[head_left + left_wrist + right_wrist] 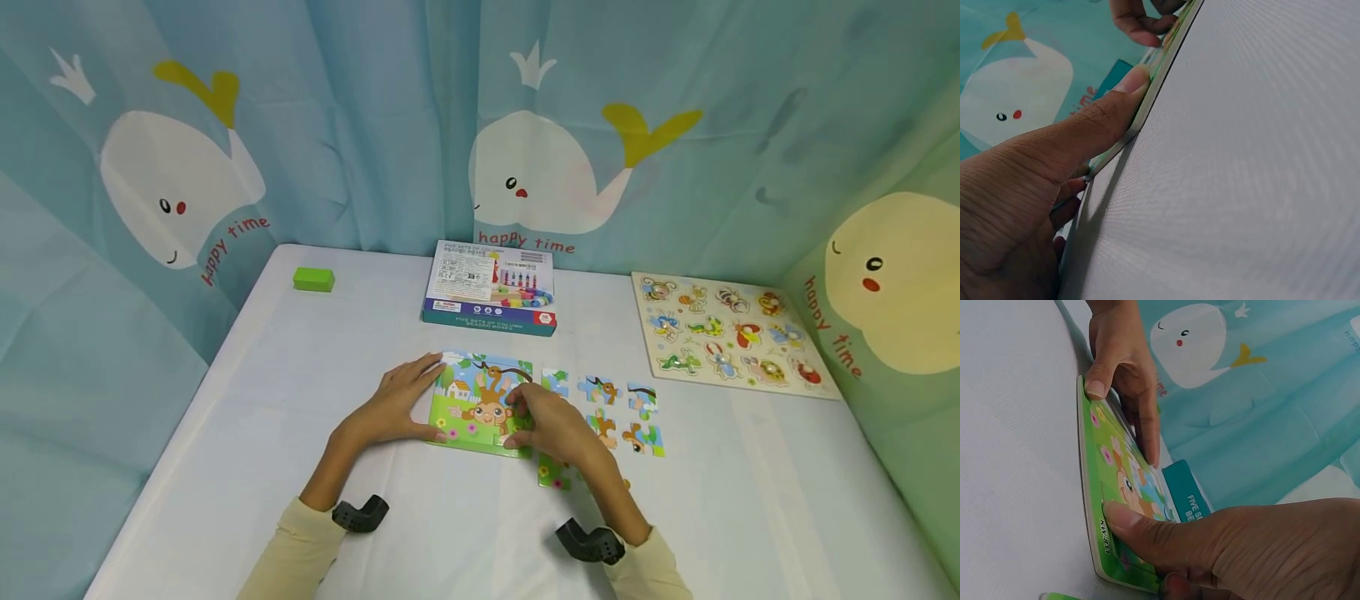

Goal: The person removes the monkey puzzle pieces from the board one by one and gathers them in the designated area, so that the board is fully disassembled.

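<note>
A jigsaw puzzle board (pixel 461 408) with a monkey picture and green border lies flat on the table. My left hand (pixel 393 404) holds its left side, thumb at the near corner, fingers at the far corner. In the left wrist view, the left thumb (pixel 1132 81) lies along the board's edge (pixel 1141 115). On the opposite side, my right hand (pixel 558 429) grips the board at its lower right. The right wrist view shows the right thumb (pixel 1124 517) on the green border; its fingers are mostly hidden. Loose jigsaw pieces (pixel 600 390) lie right of the board, some behind the right hand.
Behind the board lies a beaded-column toy box (pixel 489 287). A green block (pixel 313 280) sits at the far left. On the far right is a wooden insect puzzle (pixel 731 333). Curtains with whale prints (pixel 532 171) hang along the white table's (pixel 300 367) back and sides.
</note>
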`<state>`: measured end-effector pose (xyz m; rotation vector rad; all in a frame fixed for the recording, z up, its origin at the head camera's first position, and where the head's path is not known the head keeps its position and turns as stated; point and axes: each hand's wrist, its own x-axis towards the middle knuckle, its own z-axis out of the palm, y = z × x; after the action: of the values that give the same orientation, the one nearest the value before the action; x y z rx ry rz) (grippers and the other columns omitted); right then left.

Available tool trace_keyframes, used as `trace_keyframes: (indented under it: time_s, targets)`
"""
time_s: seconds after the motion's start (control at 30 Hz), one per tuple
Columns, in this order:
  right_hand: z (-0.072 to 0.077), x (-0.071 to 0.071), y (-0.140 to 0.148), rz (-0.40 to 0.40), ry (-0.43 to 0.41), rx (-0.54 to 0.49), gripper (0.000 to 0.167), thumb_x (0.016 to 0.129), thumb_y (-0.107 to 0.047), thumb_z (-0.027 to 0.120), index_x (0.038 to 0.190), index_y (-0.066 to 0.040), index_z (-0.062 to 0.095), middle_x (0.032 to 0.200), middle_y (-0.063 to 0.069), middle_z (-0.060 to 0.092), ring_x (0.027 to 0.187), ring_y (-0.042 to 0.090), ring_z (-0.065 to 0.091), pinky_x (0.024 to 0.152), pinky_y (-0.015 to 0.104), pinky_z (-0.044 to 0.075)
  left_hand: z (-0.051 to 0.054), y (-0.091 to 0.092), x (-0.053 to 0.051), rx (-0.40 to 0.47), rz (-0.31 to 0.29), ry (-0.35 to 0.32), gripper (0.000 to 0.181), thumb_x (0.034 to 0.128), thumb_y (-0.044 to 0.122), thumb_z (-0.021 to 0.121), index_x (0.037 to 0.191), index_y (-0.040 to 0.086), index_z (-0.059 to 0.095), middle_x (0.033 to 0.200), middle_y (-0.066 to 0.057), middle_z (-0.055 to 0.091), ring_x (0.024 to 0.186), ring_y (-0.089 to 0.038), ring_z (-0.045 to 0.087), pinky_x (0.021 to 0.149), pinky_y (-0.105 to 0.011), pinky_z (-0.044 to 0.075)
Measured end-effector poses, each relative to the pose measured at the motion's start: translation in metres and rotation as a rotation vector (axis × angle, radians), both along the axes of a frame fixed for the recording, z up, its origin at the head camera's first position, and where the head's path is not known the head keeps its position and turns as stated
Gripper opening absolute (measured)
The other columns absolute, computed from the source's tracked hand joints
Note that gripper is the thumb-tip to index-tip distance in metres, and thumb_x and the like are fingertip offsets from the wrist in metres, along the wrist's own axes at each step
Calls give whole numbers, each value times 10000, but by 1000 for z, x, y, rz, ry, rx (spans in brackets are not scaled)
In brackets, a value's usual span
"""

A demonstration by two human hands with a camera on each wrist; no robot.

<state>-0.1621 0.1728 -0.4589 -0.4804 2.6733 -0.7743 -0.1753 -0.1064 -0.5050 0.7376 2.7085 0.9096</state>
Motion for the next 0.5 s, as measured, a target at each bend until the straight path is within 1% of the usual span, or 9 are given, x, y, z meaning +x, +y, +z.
trace_keyframes:
  time_s: [0.17, 0.33, 0.5]
  targets:
    - [-2, -1, 1, 23, 24, 10, 438, 723, -248, 858, 1058, -133, 602, 939, -15, 580, 814, 125, 541, 734, 309, 468, 1, 1, 0, -3, 0, 4, 1082, 711, 530, 815, 1542, 82, 286, 1638, -90, 179, 1497, -332, 181, 1185, -541, 151]
    - [-3, -1, 3, 57, 63, 8, 464, 716, -263, 860, 1060, -128, 580, 1003, -7, 560, 829, 119, 550, 729, 309, 477, 2, 1, 1, 6, 3, 3, 1061, 717, 502, 820, 1537, 76, 297, 1635, -102, 186, 1494, -341, 185, 1177, -553, 161]
    - [-2, 0, 4, 44, 35, -26, 466, 734, -254, 850, 1066, -129, 548, 898, -34, 565, 716, 111, 520, 661, 273, 447, 2, 1, 1, 1, 3, -2, 1059, 721, 502, 816, 1539, 78, 293, 1636, -104, 180, 1498, -333, 178, 1179, -553, 155]
